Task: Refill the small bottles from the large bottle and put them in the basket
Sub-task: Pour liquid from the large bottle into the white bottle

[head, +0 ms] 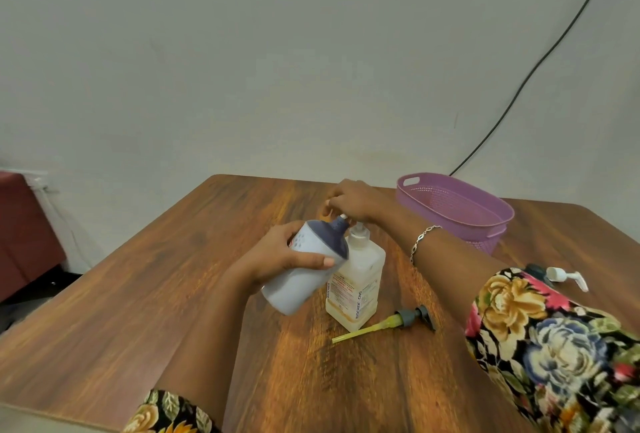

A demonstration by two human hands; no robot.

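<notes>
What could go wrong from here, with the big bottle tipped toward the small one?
1. The big bottle, tilted in the left hand, may spill onto the table if the right hand, at its nozzle, opens it.
2. Nothing steadies the small bottle; a nudge could topple it.
3. The loose pump beside it may get knocked away.
</notes>
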